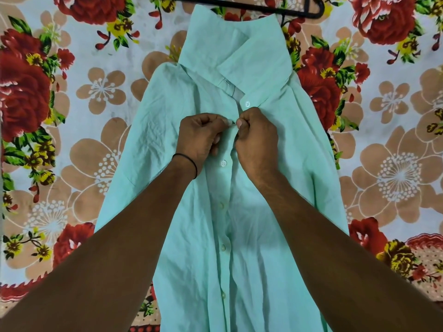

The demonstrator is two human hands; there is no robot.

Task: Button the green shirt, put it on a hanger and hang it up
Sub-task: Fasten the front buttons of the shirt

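Both hands, left [200, 137] and right [255, 137], pinch the pale green cotton shirt [251, 236] placket at the second button; the placket runs lengthwise between them

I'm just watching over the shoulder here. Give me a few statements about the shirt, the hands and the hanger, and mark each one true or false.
1. The green shirt lies front-up on a flowered sheet. True.
2. Both hands pinch the shirt's front edge just below the collar button. True: the left hand and right hand meet there.
3. The shirt is already on the black hanger. False: the hanger lies on the sheet past the collar.
4. A black band is on the right wrist. False: it is on the left wrist.
5. The collar button is fastened. False: it sits open, with nothing closed over it.
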